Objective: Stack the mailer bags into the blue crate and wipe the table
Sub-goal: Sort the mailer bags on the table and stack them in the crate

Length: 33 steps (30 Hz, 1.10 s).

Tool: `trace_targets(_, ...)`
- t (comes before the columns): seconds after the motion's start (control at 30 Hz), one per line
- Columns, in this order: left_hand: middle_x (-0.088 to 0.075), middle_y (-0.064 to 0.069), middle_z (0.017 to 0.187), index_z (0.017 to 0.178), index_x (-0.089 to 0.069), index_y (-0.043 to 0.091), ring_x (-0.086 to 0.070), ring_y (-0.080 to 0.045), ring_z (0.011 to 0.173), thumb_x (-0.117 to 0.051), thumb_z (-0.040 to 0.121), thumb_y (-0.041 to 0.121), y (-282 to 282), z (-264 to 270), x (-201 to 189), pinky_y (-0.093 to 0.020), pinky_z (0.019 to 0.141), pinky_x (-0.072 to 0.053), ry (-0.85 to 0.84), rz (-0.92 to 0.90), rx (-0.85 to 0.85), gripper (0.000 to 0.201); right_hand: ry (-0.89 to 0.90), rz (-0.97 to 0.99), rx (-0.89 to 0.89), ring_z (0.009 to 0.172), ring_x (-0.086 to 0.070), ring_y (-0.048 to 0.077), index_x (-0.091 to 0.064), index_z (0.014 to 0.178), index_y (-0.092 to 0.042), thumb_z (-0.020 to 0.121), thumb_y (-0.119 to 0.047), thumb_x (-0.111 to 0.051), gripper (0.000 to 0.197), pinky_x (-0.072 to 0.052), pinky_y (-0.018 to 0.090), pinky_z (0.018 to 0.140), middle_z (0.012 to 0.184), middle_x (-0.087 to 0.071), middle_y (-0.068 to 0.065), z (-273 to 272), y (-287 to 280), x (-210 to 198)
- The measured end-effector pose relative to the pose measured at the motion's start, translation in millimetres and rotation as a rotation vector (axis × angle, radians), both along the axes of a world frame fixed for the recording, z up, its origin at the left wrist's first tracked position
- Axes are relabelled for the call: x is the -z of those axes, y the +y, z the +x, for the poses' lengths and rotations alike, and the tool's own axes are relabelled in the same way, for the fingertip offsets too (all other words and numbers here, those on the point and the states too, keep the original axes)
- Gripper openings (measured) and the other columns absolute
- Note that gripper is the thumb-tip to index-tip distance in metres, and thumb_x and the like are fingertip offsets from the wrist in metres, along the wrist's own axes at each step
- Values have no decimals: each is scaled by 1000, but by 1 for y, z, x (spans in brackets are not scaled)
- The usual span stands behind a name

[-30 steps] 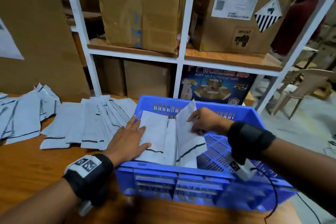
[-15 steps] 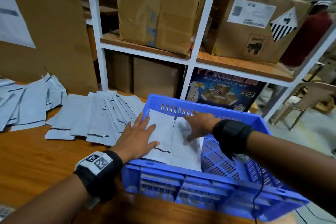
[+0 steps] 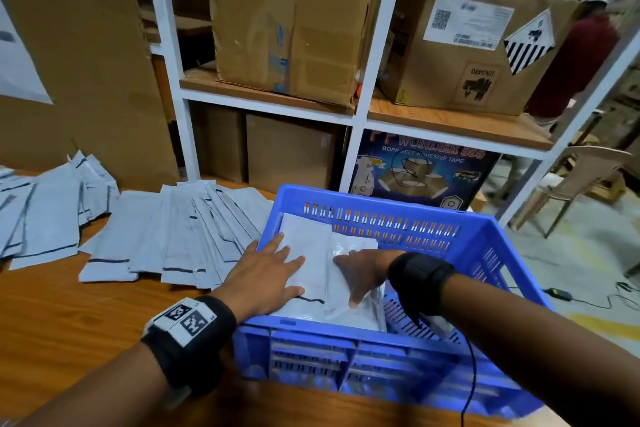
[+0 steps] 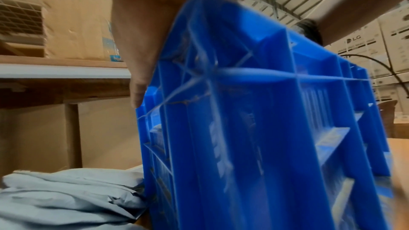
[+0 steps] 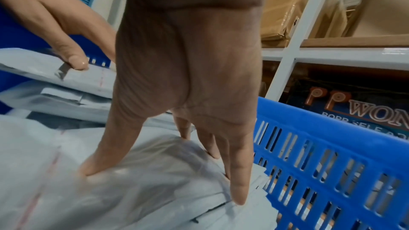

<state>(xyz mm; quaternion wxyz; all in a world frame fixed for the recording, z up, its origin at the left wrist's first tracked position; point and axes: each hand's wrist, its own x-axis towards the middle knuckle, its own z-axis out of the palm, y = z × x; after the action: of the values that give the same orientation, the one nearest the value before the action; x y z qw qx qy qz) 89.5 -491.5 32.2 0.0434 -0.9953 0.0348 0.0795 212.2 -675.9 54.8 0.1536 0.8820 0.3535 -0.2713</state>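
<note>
The blue crate [image 3: 381,198] stands on the wooden table [image 3: 69,315] in front of me. Two side-by-side piles of grey-white mailer bags [image 3: 311,243] lie flat in its left half. My left hand [image 3: 277,253] rests flat on the left pile with straight fingers. My right hand [image 3: 346,279] presses the right bag down with spread fingers [image 5: 239,190]; the glossy bag [image 5: 132,198] dents under the thumb. Many loose mailer bags [image 3: 180,236] lie fanned on the table left of the crate, with another heap [image 3: 41,211] further left. In the left wrist view the crate's outer wall [image 4: 265,128] fills the frame.
A white shelf rack [image 3: 367,114] holding large cardboard boxes [image 3: 291,28] stands right behind the table. A tall cardboard sheet [image 3: 86,62] leans at the back left. A plastic chair [image 3: 581,177] and a floor cable [image 3: 588,302] are at the right; a person in red [image 3: 571,55] stands behind the rack.
My right hand has laid the bag it held upright down flat onto the right pile and now presses it. My left hand has stayed on the left pile.
</note>
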Motion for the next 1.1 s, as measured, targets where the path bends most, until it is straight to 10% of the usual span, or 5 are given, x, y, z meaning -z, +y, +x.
trace_targets(0.47,9,1,165,156,-13,30,17,-15,149,-24,95,67,8,-1,-2,-40,122,-12,-75,-370,-73,73,-64,238,201,144,-32,25,-15,156,-24,80,-54,-73,101,-29,40,116,161,-24,2,13,-4,-65)
trace_targets(0.73,2,1,165,156,-12,31,19,-18,149,-36,96,59,24,-3,-22,-37,120,-1,-105,-629,-43,71,-194,431,252,149,-20,25,-4,157,-28,85,-62,-61,97,-28,43,117,165,-2,5,-37,-16,-96)
trace_targets(1.1,-25,10,157,149,-31,34,-14,-6,145,-44,82,68,34,-96,-56,-24,114,-14,-474,-838,-15,76,-323,1127,379,149,-14,9,-30,151,-31,89,-56,-60,73,-26,36,118,162,-18,-5,-161,-25,-45)
